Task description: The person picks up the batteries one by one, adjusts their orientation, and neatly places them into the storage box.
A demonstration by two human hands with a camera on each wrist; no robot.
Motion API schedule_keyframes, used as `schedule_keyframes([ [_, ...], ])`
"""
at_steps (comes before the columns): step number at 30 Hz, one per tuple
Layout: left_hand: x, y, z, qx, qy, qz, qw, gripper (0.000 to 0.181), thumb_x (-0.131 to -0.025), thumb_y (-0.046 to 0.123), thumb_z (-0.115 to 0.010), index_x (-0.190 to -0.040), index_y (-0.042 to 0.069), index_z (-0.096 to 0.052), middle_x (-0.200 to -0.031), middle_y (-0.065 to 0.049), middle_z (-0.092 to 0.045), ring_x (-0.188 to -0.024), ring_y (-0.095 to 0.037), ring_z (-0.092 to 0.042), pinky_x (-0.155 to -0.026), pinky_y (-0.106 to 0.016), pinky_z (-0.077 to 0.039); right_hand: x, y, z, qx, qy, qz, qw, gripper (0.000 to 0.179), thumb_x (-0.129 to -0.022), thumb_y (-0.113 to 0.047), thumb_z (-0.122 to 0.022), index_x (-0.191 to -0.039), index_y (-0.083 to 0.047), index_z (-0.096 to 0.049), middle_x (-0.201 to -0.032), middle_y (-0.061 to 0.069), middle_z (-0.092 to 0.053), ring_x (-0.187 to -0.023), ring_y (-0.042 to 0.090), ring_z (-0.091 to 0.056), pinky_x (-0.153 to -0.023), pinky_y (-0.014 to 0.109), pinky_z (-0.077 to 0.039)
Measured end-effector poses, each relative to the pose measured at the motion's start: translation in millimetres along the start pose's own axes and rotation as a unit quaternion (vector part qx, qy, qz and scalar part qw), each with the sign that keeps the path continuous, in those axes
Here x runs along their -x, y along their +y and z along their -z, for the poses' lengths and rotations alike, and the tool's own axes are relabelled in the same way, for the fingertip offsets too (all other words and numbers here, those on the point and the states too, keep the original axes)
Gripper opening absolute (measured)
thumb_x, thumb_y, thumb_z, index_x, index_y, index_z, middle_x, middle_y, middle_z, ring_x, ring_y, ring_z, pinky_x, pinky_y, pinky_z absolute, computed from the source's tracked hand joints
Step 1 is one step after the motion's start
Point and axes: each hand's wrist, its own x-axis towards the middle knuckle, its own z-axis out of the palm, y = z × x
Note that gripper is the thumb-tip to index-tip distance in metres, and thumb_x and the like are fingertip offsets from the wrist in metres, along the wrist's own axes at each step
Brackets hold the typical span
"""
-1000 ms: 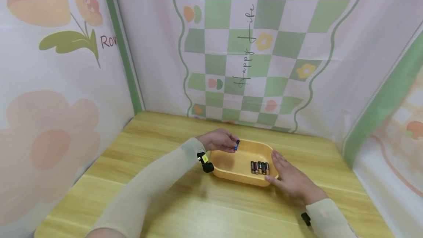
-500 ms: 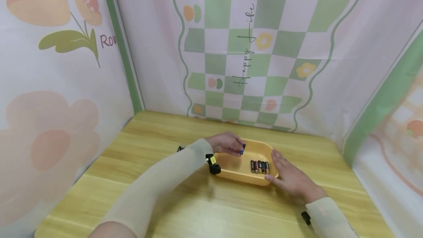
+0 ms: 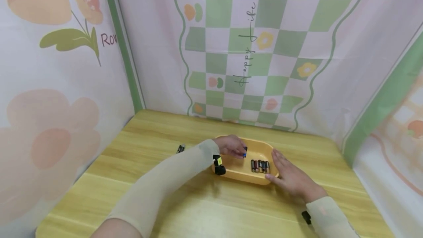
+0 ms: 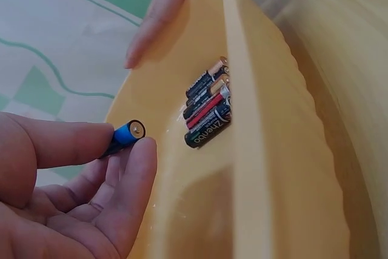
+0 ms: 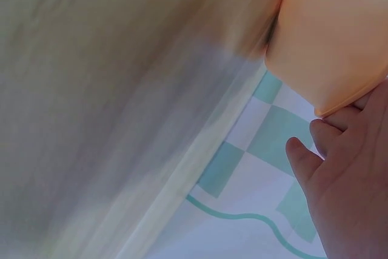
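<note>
My left hand (image 3: 232,146) pinches a blue-and-black battery (image 4: 124,136) between thumb and fingers, over the inside of a yellow plastic basin (image 3: 242,177). The left wrist view shows the battery's metal end facing out between the fingertips. To the right of it, several dark batteries (image 3: 260,166) lie side by side on the basin floor, one of them with a red wrapper. My right hand (image 3: 292,177) rests on the basin's right end, fingers extended along the rim and thumb at the near corner. In the right wrist view, some fingertips are hidden behind the rim.
A few more batteries (image 3: 180,148) lie on the wooden table (image 3: 211,208) left of the basin, just beyond my left forearm. Printed curtains (image 3: 218,47) hang behind the table and on both sides.
My left hand has moved right and slightly nearer with the blue battery, further over the basin. The batteries on the table have come into view from behind the forearm. The right hand stays put.
</note>
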Motion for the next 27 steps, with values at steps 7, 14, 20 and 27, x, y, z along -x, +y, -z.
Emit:
schedule_keyframes([
  [7, -4.0, 0.3, -5.6, -0.035, -0.002, 0.004, 0.9994, 0.006, -0.088, -0.012, -0.061, -0.091, -0.007, -0.061, -0.079, -0.014, -0.060, -0.068, -0.021, -0.063, -0.072, -0.032, -0.061, 1.1, -1, 1, 0.000, 0.002, 0.000, 1.0000, 0.089, -0.097, -0.057, -0.047, -0.154, 0.000, -0.010, -0.161, 0.016, -0.005, -0.144, 0.037, -0.014, -0.113, 0.055, -0.024],
  [14, -9.5, -5.7, -13.6, -0.062, -0.008, 0.006, 0.9981, 0.013, -0.087, -0.013, -0.061, -0.078, -0.004, -0.060, -0.071, -0.012, -0.060, -0.063, -0.021, -0.061, -0.067, -0.031, -0.061, -1.0, 1, 0, -0.003, -0.001, 0.001, 1.0000, 0.090, -0.097, -0.056, -0.048, -0.154, 0.001, -0.009, -0.161, 0.013, -0.001, -0.144, 0.038, -0.014, -0.113, 0.055, -0.024],
  [20, -9.7, -8.7, -19.7, -0.074, 0.000, -0.003, 0.9973, 0.019, -0.087, -0.012, -0.061, -0.071, -0.002, -0.058, -0.067, -0.013, -0.058, -0.062, -0.023, -0.062, -0.073, -0.037, -0.061, -2.9, 2, 0, 0.000, -0.005, -0.002, 1.0000, 0.091, -0.097, -0.057, -0.048, -0.154, 0.001, -0.009, -0.161, 0.014, -0.003, -0.144, 0.038, -0.014, -0.113, 0.055, -0.024],
  [27, -16.9, -13.9, -26.8, -0.077, 0.030, 0.006, 0.9965, 0.020, -0.084, -0.015, -0.063, -0.068, -0.003, -0.059, -0.065, -0.013, -0.058, -0.059, -0.024, -0.061, -0.067, -0.036, -0.061, -4.1, 4, -3, -0.002, -0.002, 0.003, 1.0000, 0.091, -0.096, -0.057, -0.049, -0.153, 0.002, -0.010, -0.161, 0.014, -0.002, -0.144, 0.038, -0.014, -0.113, 0.054, -0.024],
])
